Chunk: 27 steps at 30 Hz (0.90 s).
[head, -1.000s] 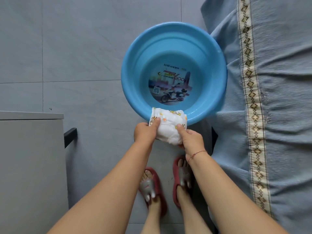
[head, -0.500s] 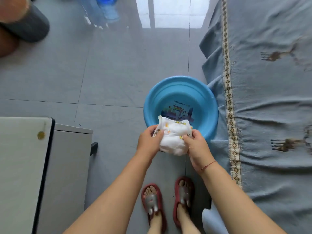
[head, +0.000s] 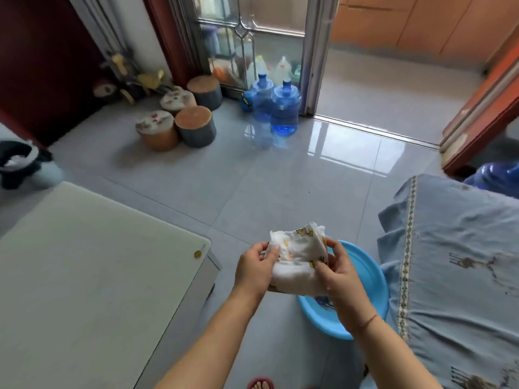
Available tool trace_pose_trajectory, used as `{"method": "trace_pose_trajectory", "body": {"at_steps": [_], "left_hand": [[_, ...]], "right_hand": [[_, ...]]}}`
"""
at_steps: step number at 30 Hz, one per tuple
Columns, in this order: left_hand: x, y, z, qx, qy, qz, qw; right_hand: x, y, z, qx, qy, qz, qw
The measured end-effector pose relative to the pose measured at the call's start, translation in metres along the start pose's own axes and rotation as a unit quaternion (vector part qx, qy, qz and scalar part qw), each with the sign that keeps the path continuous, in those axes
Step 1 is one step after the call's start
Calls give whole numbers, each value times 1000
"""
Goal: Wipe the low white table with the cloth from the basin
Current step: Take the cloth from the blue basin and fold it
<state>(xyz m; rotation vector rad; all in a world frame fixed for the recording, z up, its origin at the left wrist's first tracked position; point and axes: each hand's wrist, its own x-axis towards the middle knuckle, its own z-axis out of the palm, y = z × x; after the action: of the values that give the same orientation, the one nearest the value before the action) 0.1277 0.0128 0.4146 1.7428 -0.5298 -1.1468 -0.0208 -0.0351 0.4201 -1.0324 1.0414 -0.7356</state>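
Note:
A white cloth (head: 296, 259) with small yellow prints is bunched between both hands in front of me. My left hand (head: 254, 269) grips its left edge and my right hand (head: 338, 272) grips its right side. Below and behind them on the floor sits the blue basin (head: 365, 276), partly hidden by my right hand and forearm. The low white table (head: 84, 276) fills the lower left, its near corner about a hand's width left of my left hand.
A sofa under a blue-grey cover (head: 455, 270) runs along the right, touching the basin. Two blue water jugs (head: 278, 108) and several round stools (head: 179, 116) stand at the far side of the tiled floor. My sandalled foot (head: 261, 384) shows at the bottom.
The view has tilted up from the basin to the room. Both hands have lifted the cloth higher above the basin and spread it a little. The table now shows much more.

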Motion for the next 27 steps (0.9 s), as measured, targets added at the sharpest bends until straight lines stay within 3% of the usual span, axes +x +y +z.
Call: {"method": "trace_pose_trajectory", "body": {"at_steps": [8,14,27], "left_hand": [[-92,36,-85,-13,172,64,983],[-174,26,-130,-48,269,64,960],[-373,-36,-252,-103,499,27,860]], "right_hand": [[-57,-64,80,-52,-160,-11,986],[-107,-80,128,-95,-276,-13,956],[-270,-49,268,-158,-503,7,850]]}}
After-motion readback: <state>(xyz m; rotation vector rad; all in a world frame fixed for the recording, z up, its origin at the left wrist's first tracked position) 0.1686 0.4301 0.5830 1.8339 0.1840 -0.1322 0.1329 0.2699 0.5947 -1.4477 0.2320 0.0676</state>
